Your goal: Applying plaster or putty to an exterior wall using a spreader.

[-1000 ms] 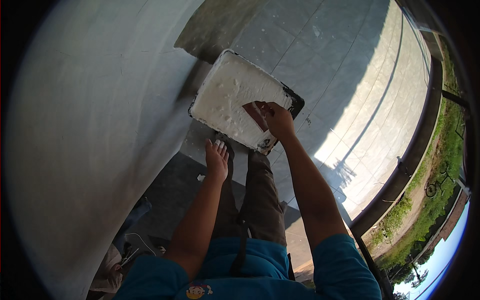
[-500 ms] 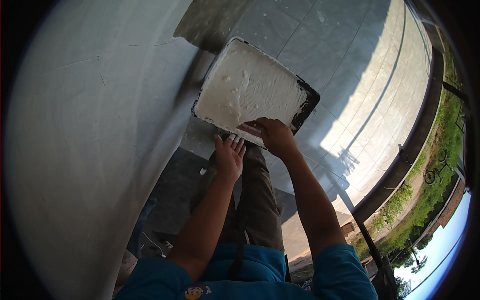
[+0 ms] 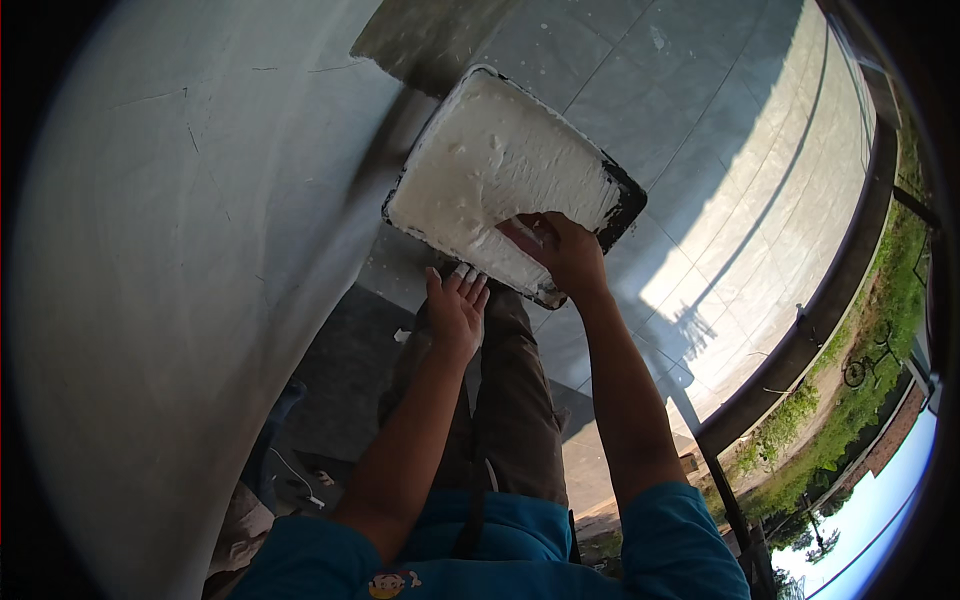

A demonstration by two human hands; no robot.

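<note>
A black rectangular tray lies in front of me, spread with thick white paste. The paste is smooth and heaped on the left and ridged with streaks on the right. My right hand is closed round a reddish flat putty scraper, held over the paste near the tray's front edge; part of its blade is hidden by the fingers. My left hand is palm up with fingers stretched out, its tips whitened, at the tray's near rim. Whether those fingertips bear on the rim, I cannot tell.
A pale plastered wall rises close on my left, with a bare darker patch at the top. Grey floor tiles run to a dark ledge on the right. A white cable lies at the lower left.
My right hand has moved slightly away from me and to the right with the putty scraper, farther over the paste. My left hand stays at the near rim.
</note>
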